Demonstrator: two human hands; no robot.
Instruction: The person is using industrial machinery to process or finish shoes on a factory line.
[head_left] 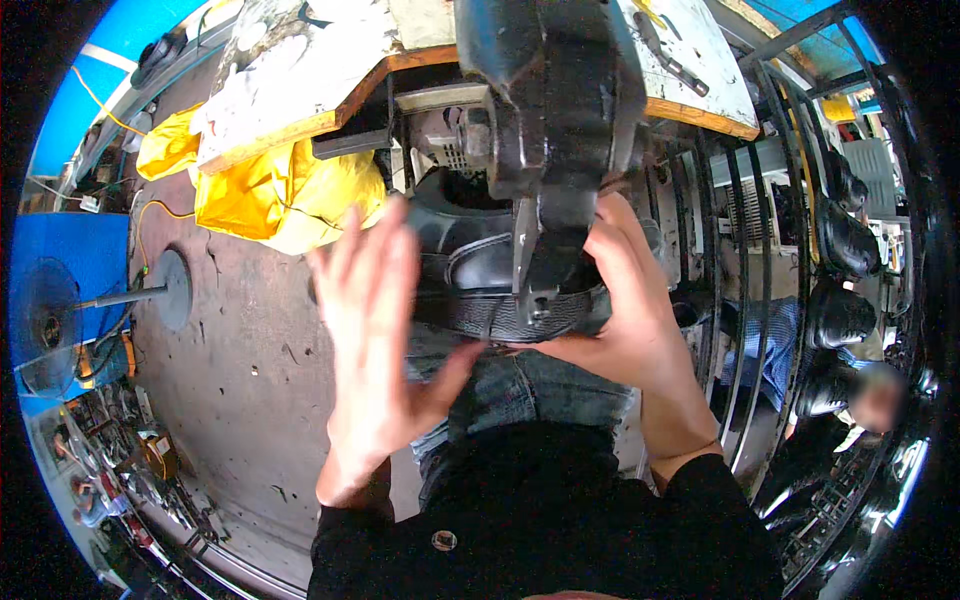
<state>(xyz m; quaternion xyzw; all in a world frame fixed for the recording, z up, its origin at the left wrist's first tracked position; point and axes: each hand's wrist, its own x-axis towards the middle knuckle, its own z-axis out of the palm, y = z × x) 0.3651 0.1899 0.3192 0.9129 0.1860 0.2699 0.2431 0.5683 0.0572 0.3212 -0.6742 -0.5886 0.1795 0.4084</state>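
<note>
A black leather shoe (476,262) lies sideways under the dark metal head of a machine (560,110), with its textured sole edge toward me. A narrow metal part of the machine comes down in front of the shoe, and I cannot tell whether it touches. My right hand (645,320) is closed around the shoe's right end, its thumb along the sole; the machine hides some fingers. My left hand (372,320), smeared by motion, is at the shoe's left end with its fingers stretched out and its thumb apart, close to the sole.
A worn white worktable (330,60) with a wooden edge surrounds the machine. Yellow sacks (290,195) hang or lie below its left side. A standing fan (55,320) is farther left. On the right, a black metal rack (760,250) holds several black shoes, with people beyond.
</note>
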